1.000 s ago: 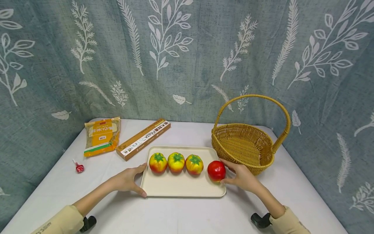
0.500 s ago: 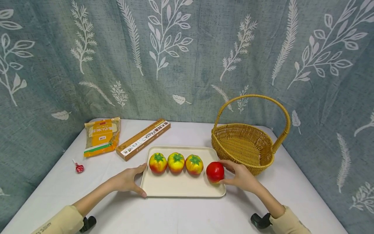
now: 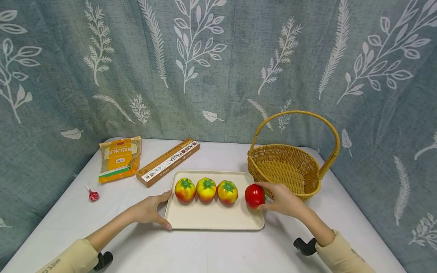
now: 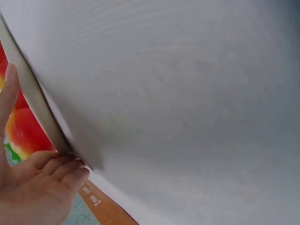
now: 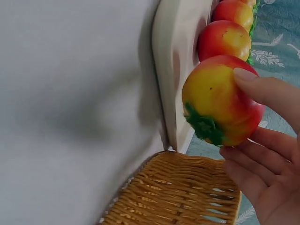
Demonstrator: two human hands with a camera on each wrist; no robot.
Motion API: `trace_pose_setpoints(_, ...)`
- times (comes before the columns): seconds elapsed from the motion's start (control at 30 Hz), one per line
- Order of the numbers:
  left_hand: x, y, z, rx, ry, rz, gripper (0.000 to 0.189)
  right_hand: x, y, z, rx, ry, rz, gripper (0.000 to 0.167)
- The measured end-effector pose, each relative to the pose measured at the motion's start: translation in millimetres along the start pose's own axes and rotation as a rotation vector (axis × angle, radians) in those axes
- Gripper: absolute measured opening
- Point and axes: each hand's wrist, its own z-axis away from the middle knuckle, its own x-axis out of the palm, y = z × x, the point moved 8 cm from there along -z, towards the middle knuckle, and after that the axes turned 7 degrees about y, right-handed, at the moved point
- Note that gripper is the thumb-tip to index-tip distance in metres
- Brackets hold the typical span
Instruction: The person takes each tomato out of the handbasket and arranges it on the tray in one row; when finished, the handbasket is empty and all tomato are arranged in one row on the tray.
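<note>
In the head view my right hand [image 3: 282, 199] holds a tomato [image 3: 254, 196] between thumb and fingers over the right end of a cream tray [image 3: 218, 218]. The right wrist view shows this tomato [image 5: 220, 98] red and yellow, tilted, its green leafy top turned toward the basket. Three more tomatoes, a left one [image 3: 185, 190], a middle one [image 3: 206, 189] and a right one [image 3: 227, 192], sit in a row on the tray, leafy tops up. My left hand [image 3: 148, 209] spreads thumb and fingers along the tray's left edge, touching it; the left wrist view shows its fingertips [image 4: 77, 168] at the rim.
A wicker basket [image 3: 280, 170] with a tall arched handle stands right behind the tray's right end. Behind the tray on the left lie a pasta box [image 3: 168, 162] and an orange food bag [image 3: 119, 159]. A red lollipop [image 3: 93, 195] lies at far left. A patterned curtain [image 3: 218, 102] hangs behind.
My right hand has moved the held tomato slightly left, then back to the right and up, turning it so its leafy top faces right. The left hand and the tray have stayed put.
</note>
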Motion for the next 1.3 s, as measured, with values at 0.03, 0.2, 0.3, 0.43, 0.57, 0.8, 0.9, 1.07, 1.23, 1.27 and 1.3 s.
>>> trace_pose_setpoints(0.03, 0.3, -0.5, -0.2, -0.005, 0.0, 0.0, 0.119, 0.2, -0.9, -1.0, -0.004, -0.005, 0.008, 0.068)
trace_pose_setpoints(0.2, 0.4, -0.4, -1.0, -0.011, -0.004, 0.003, 0.12, 1.4, -6.6, -6.6, -0.025, -0.018, 0.018, 0.068)
trace_pose_setpoints(0.3, 0.2, 0.1, -1.0, -0.004, -0.005, 0.003, 0.119, 4.3, -8.7, -9.0, -0.03, -0.028, 0.019, 0.068)
trace_pose_setpoints(0.43, 0.2, -0.4, -0.9, -0.011, -0.004, 0.008, 0.119, 9.3, -8.7, -11.6, -0.008, -0.041, 0.026, 0.07)
trace_pose_setpoints(0.57, 0.2, -1.2, -1.0, -0.015, -0.003, 0.009, 0.12, 12.9, -7.3, -13.4, 0.005, -0.037, 0.024, 0.072)
trace_pose_setpoints(0.8, -0.5, 0.7, -0.3, 0.005, -0.003, 0.006, 0.118, 16.4, 1.2, -11.7, 0.03, 0.018, -0.031, 0.075)
trace_pose_setpoints(0.9, -0.6, 1.5, 0.4, 0.012, -0.001, 0.014, 0.117, 17.7, 3.9, -10.3, 0.034, 0.051, -0.059, 0.074)
trace_pose_setpoints(1.07, -0.5, 1.1, 1.0, 0.012, -0.002, 0.02, 0.117, 19.0, 4.4, -10.9, 0.034, 0.056, -0.071, 0.07)
trace_pose_setpoints(1.23, -0.6, 0.6, 0.9, 0.017, -0.002, 0.012, 0.118, 14.5, -2.2, -16.9, -0.006, 0.023, -0.044, 0.068)
trace_pose_setpoints(1.27, -0.6, 0.4, 0.8, 0.016, -0.001, 0.011, 0.118, 13.9, -3.4, -18.4, -0.014, 0.017, -0.036, 0.068)
trace_pose_setpoints(1.3, -0.5, 0.2, 0.8, 0.015, -0.001, 0.01, 0.118, 13.8, -4.2, -19.8, -0.018, 0.007, -0.03, 0.068)
